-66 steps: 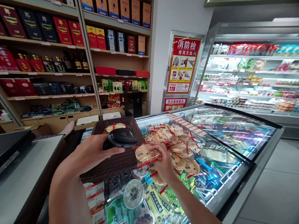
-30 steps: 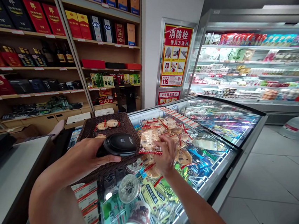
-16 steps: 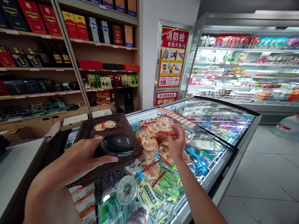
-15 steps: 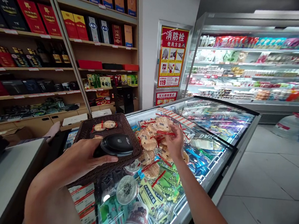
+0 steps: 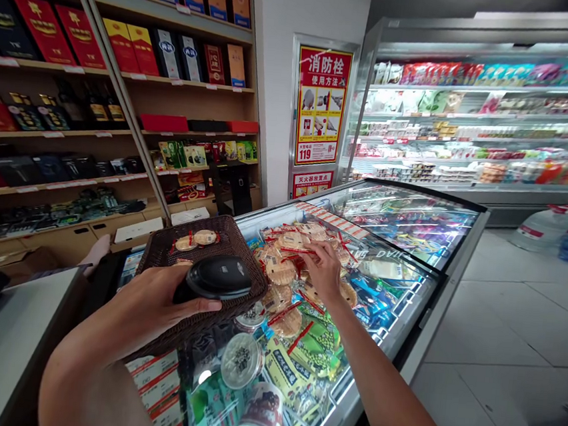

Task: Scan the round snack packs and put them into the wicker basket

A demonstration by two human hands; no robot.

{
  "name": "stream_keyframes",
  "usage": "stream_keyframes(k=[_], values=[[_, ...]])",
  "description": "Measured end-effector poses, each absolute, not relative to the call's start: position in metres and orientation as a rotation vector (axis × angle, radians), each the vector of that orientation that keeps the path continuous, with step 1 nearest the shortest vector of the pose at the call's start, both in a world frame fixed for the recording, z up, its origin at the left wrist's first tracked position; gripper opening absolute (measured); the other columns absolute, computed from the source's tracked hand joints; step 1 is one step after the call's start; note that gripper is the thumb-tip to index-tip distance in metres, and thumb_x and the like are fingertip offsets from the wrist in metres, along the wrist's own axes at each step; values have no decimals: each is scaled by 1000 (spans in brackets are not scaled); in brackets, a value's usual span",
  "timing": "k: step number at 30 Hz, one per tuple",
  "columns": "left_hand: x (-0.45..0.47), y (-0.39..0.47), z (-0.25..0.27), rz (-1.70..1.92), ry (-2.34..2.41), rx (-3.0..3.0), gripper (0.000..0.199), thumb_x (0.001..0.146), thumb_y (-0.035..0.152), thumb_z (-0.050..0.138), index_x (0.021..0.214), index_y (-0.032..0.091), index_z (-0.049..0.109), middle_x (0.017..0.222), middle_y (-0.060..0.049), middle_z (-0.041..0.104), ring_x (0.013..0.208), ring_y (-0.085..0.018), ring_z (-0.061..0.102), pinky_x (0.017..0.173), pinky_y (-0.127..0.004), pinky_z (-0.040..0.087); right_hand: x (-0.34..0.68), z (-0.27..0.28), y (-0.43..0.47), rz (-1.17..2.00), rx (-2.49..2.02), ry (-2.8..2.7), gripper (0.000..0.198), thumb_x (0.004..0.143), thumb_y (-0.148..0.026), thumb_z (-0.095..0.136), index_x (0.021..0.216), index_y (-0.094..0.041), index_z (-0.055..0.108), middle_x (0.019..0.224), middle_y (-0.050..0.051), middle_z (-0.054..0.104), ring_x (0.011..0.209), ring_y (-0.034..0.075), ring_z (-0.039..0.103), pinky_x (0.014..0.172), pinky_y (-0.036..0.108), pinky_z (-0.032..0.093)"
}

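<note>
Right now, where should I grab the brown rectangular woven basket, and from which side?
I'd probably hold the basket by its right rim, coming from above on the right: its wall stands up with an uncovered edge there, while the black rounded handheld scanner hangs over the near part.

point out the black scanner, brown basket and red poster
Black scanner [image 5: 221,276]: head view, top of its casing
Brown basket [image 5: 231,242]: head view, bare weave inside
Red poster [image 5: 321,107]: head view, middle of its front

Shop interior, shelved gift boxes [image 5: 45,28], glass-topped freezer [image 5: 409,218], stocked refrigerated display case [image 5: 472,134]
</note>
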State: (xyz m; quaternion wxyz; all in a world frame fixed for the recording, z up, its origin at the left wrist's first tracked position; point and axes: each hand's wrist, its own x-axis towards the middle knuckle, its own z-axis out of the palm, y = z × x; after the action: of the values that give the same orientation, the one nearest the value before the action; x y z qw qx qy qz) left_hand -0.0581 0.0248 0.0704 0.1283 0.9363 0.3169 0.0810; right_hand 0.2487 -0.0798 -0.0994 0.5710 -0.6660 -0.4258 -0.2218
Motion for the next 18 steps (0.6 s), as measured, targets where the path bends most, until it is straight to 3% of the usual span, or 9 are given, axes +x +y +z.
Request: stream_keyframes(k=[7, 14, 18], values=[[-60, 27, 73, 114, 904, 2755, 46, 80, 69, 58, 88, 24, 67, 73, 2, 67, 70, -22, 61, 73, -29, 40, 255, -110, -73, -549, -1484, -1038, 31, 98, -20, 44, 104, -23, 74, 107, 8, 69, 101, 20, 66, 91, 36, 54], [-62, 32, 69, 127, 877, 2759, 47, 79, 70, 58, 90, 24, 68, 78, 1, 70, 73, -23, 62, 77, -30, 42, 260, -116, -71, -618, -1591, -1034, 25, 95, -22, 48, 95, -19, 73, 99, 10, 69, 97, 23, 64, 89, 40, 53], [-66, 30, 72, 150, 872, 2751, 47, 79, 68, 58, 93, 25, 70, 76, 2, 71, 72, -22, 63, 74, -30, 43, 254, -109, -73, -651, -1617, -984, 20, 91, -22, 51, 103, -18, 67, 102, 11, 67, 100, 25, 62, 91, 42, 51]])
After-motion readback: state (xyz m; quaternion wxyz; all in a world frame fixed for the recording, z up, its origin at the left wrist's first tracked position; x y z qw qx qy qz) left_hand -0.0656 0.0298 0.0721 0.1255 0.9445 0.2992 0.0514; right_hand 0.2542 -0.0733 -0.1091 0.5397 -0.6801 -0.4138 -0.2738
